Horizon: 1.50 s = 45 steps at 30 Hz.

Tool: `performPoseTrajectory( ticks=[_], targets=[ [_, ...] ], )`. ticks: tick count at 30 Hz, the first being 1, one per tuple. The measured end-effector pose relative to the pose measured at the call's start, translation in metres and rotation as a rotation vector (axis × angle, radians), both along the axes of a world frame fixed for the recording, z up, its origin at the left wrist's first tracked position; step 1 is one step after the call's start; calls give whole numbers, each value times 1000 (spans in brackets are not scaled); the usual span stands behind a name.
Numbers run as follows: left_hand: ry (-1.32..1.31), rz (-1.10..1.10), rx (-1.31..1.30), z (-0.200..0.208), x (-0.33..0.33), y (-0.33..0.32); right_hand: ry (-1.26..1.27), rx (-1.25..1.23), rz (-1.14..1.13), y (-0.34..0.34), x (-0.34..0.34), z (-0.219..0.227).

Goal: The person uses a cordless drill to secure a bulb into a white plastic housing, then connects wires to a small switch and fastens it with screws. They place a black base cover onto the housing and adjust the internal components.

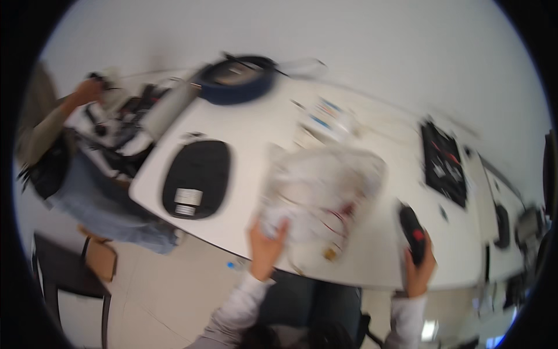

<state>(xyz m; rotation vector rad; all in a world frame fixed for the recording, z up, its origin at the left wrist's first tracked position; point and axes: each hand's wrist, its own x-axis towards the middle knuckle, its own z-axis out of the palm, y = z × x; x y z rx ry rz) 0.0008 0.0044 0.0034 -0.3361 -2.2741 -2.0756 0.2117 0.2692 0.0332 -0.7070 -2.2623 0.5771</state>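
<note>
A crumpled, whitish translucent plastic bag (308, 180) lies on the white table (244, 131) in front of me, with red thin strands and a small gold-coloured piece (330, 254) at its near right part. My left hand (267, 247) is at the bag's near left corner, thumb over it and fingers along its edge, closed on it as far as the blur shows. To the right of the bag, my right hand (419, 273) is wrapped round the lower end of a black, elongated handheld tool (411, 230) with a red patch. Its exact kind is blurred.
A black rounded pad (197, 174) with a white label lies left. Behind are a dark blue ring-shaped object (238, 81) and a white box (328, 119). A black pouch (443, 160) lies right. At the far left another person (52, 139) works beside a dark chair (70, 276).
</note>
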Motion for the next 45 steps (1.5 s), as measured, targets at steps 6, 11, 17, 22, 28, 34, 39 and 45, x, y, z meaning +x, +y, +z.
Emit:
performPoseTrajectory(
  ticks=[6,11,17,22,28,34,39,45],
  targets=[
    [54,-17,200,5,8,5,-143,234,-1,-7,6,7],
    [19,-61,197,5,6,1,-273,368,-56,-14,0,3],
    [25,-57,201,6,6,-1,-332,411,-56,-24,-14,0],
    [-5,-44,222,4,6,-1,-402,372,-14,-28,-19,1],
    [22,-68,220,3,5,-1,-42,274,132,-30,-48,44],
    [10,-53,192,3,4,-2,164,363,208,-34,-114,73],
    [14,-78,204,7,5,-1,119,395,209,-28,-129,65],
    [-10,-98,201,9,6,-4,78,386,197,-32,-133,66]
  ],
)
